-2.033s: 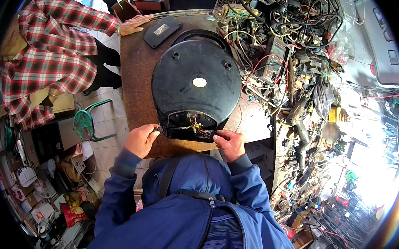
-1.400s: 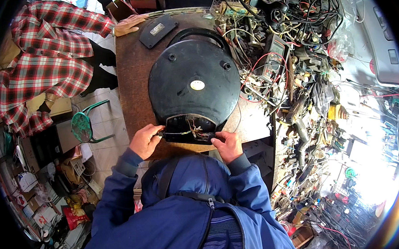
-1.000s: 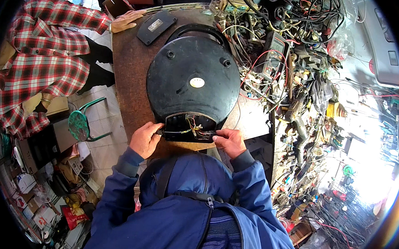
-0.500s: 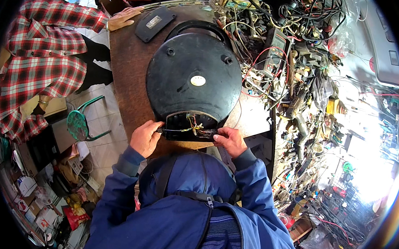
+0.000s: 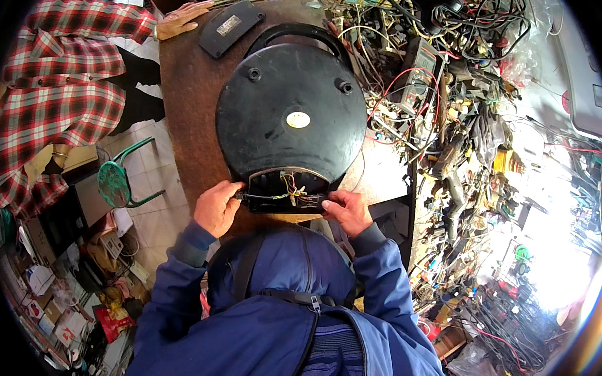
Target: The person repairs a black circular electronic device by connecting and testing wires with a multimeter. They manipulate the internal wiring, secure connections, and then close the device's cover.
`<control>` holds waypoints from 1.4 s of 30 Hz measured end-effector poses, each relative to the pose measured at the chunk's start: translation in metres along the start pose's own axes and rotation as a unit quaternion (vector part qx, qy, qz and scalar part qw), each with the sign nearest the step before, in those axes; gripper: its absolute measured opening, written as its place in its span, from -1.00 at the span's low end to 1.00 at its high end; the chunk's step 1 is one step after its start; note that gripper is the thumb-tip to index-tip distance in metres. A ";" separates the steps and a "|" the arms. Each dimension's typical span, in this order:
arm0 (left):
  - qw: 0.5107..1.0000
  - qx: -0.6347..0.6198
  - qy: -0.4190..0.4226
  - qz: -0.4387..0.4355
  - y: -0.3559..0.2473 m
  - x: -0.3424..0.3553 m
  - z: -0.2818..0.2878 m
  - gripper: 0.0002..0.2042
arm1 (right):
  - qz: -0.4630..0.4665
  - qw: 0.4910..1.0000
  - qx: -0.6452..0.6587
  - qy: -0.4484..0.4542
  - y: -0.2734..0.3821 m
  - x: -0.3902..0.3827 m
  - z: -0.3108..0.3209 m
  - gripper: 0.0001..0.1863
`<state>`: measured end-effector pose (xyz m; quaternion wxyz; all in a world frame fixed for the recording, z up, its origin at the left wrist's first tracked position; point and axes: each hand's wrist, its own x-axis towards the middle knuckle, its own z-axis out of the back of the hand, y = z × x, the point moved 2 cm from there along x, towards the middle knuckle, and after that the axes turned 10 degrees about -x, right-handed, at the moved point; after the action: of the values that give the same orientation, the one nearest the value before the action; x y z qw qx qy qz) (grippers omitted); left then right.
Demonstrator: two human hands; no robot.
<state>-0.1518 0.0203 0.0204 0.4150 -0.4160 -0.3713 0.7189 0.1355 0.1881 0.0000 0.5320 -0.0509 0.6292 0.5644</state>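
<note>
Wires (image 5: 296, 193) lie between left grip (image 5: 216, 208) and right grip (image 5: 351, 214), both pinching their dark ends

No lettering came through legibly, not one word! Dead centre, a small yellowish oval sticker (image 5: 298, 120) sat on the round black electrical appliance (image 5: 269, 145), its print too fine to make out. Up top, a pale rectangular label (image 5: 228, 25) lay on the flat black cover (image 5: 218, 44), its lines a blur! And over right, the multimeter (image 5: 409, 95) carried a grey display (image 5: 427, 61), its marks too small to call.
</note>
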 end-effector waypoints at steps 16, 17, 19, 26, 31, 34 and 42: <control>0.999 -0.044 0.013 -0.028 -0.001 -0.006 -0.004 -0.72 | 0.014 0.998 0.016 -0.053 -0.015 0.009 0.004 -0.76; 0.996 -0.089 0.011 -0.005 -0.003 -0.007 -0.003 -0.74 | 0.018 0.998 0.008 -0.061 -0.014 0.009 0.004 -0.76; 0.984 -0.174 0.005 0.045 0.000 -0.012 0.002 -0.77 | 0.025 0.997 -0.005 -0.074 -0.012 0.008 0.001 -0.76; 0.988 -0.154 0.025 0.020 0.008 -0.017 0.014 -0.82 | 0.059 0.996 -0.012 -0.070 -0.019 0.007 -0.002 -0.78; 0.999 -0.047 0.000 -0.020 -0.008 -0.007 0.008 -0.83 | 0.067 0.995 -0.026 -0.071 -0.016 0.006 -0.001 -0.78; 0.999 -0.014 0.010 -0.028 -0.005 -0.004 0.015 -0.84 | 0.070 0.994 -0.017 -0.083 -0.015 0.005 -0.002 -0.78; 0.998 0.039 0.033 -0.025 -0.017 -0.002 0.016 -0.83 | 0.080 0.994 0.000 -0.079 -0.016 0.004 -0.002 -0.78</control>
<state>-0.1606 0.0219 0.0417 0.4609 -0.4137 -0.3397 0.7078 0.1433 0.1831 -0.0140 0.5327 0.0443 0.5875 0.6075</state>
